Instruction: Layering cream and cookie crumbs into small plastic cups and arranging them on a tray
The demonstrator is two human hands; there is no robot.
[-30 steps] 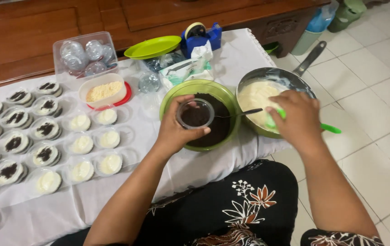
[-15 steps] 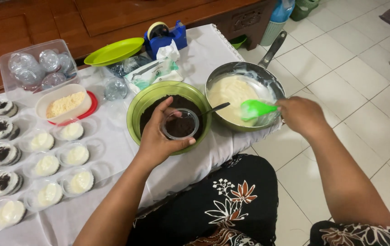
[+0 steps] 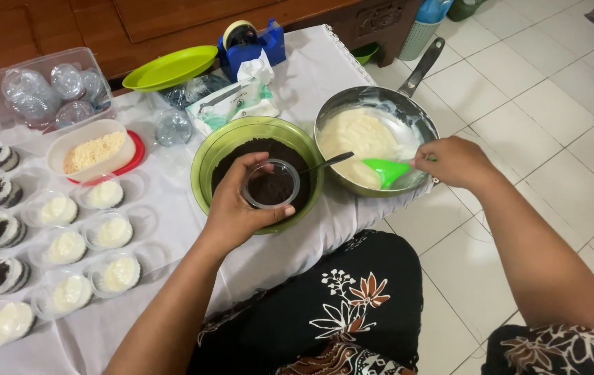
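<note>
My left hand (image 3: 236, 208) holds a small clear plastic cup (image 3: 270, 184) with dark crumbs in its bottom, over a green bowl (image 3: 221, 149) of dark crumbs. A metal spoon (image 3: 330, 163) rests in that bowl. My right hand (image 3: 455, 161) grips a green spatula (image 3: 387, 171) whose blade lies in the pale cream inside a metal pan (image 3: 380, 101) to the right of the bowl.
Rows of small filled cups (image 3: 68, 246), some cream-topped and some crumb-topped, cover the white cloth (image 3: 255, 257) at left. Behind stand a tub of yellow crumbs (image 3: 92, 149), a clear box of lids (image 3: 47, 87), a green plate (image 3: 170, 67), a blue tape dispenser (image 3: 252, 42) and a wipes pack (image 3: 231, 101). Tiled floor lies to the right.
My right hand has drawn the green spatula from the pan's middle toward its right rim. The left hand keeps the cup over the green bowl. The view has shifted slightly left.
</note>
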